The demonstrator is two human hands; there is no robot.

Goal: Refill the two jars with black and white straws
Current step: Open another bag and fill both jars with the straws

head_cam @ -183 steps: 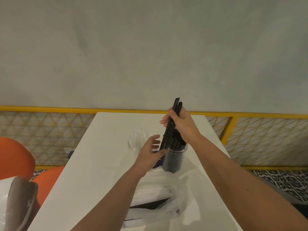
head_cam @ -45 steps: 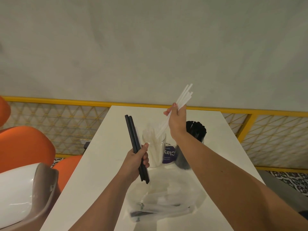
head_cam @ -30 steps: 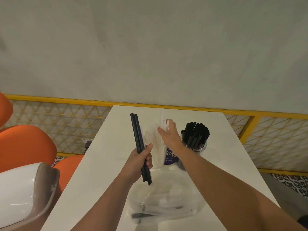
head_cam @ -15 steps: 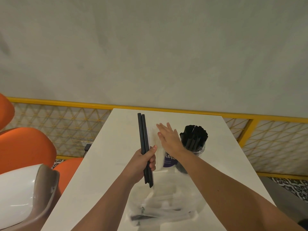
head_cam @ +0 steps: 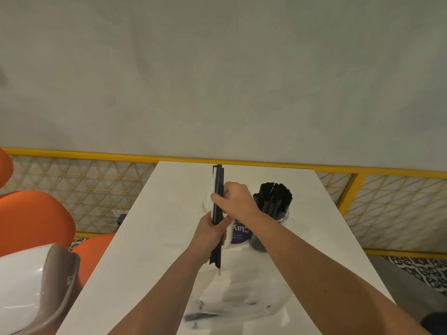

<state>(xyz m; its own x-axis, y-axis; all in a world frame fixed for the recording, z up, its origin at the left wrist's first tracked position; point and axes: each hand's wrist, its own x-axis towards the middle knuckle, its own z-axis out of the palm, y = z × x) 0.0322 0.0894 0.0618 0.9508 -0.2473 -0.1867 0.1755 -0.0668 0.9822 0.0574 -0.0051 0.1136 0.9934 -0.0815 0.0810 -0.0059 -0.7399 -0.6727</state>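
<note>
A few black straws (head_cam: 218,180) stand upright in front of me, held by both hands. My left hand (head_cam: 210,234) grips their lower part and my right hand (head_cam: 235,201) pinches them higher up. Right of the hands stands a clear jar (head_cam: 274,218) packed with black straws. The jar of white straws (head_cam: 207,201) is mostly hidden behind the hands and the held straws. A clear plastic bag (head_cam: 242,301) with white and black straws lies on the white table (head_cam: 150,250) close to me.
A purple labelled container (head_cam: 239,234) sits between the two jars. Orange chairs (head_cam: 33,221) and a white and brown chair back (head_cam: 36,288) stand to the left. A yellow mesh railing (head_cam: 387,204) runs behind the table under a grey wall.
My right hand left the white straw jar and took hold of the black straws. My left hand brought those straws rightward and more upright.
</note>
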